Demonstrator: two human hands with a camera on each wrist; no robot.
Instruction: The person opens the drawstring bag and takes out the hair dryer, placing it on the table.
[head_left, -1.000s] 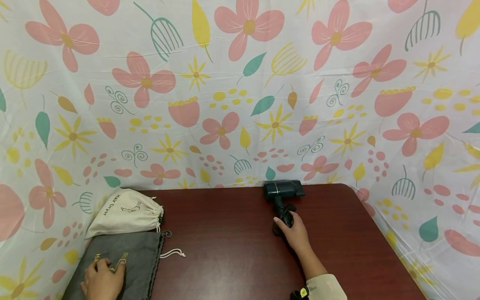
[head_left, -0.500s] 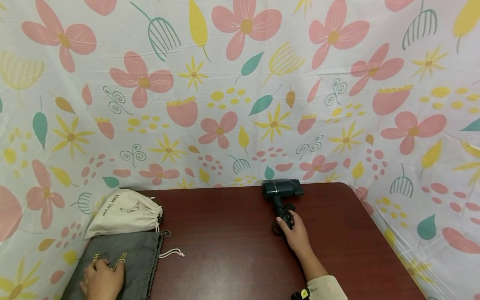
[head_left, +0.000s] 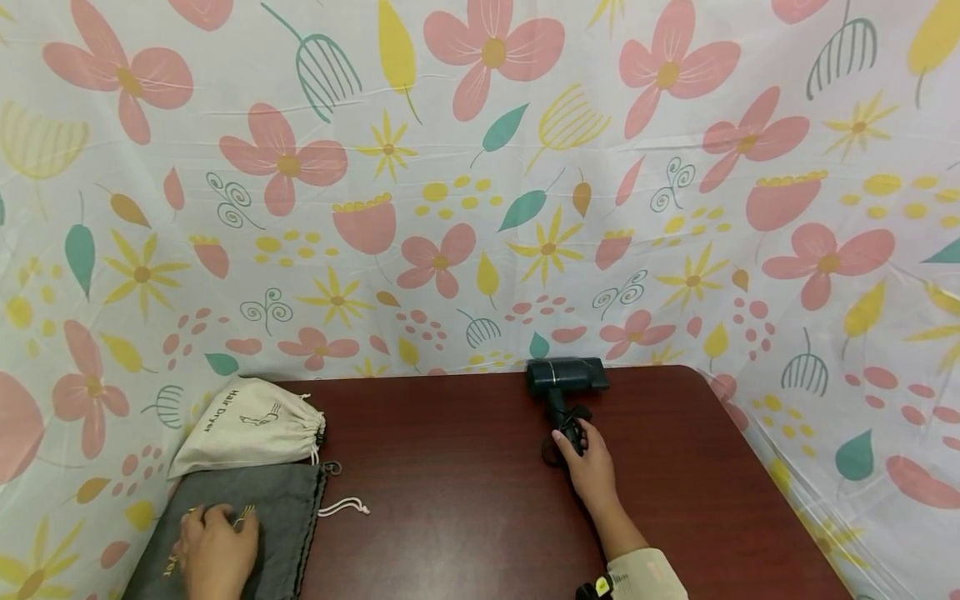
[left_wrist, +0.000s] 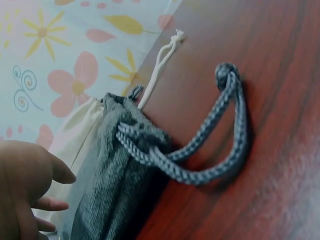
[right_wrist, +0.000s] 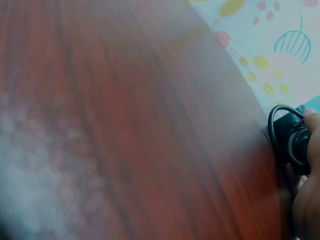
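A dark hair dryer (head_left: 566, 377) lies at the back of the table, its black cord bundled about the handle. My right hand (head_left: 595, 477) grips that handle; in the right wrist view only part of the hand (right_wrist: 311, 175) and the looped cord (right_wrist: 296, 142) show at the edge. At the front left is a flat grey drawstring pouch (head_left: 281, 517) with yellow print. Over it is my left hand (head_left: 219, 550), fingers loosely bent and holding nothing; whether they touch the cloth is hard to tell. In the left wrist view the thumb and fingers (left_wrist: 62, 172) stand apart beside the pouch.
A cream drawstring bag (head_left: 258, 425) printed "Hair Dryer" lies behind the grey pouch. Its white cord (head_left: 345, 506) and a grey cord loop (left_wrist: 215, 135) lie on the brown table (head_left: 435, 492). A floral curtain (head_left: 450, 208) hangs along the back and sides.
My left hand has shifted slightly right over the grey pouch, uncovering some of its yellow lettering. The right hand and hair dryer are almost still.
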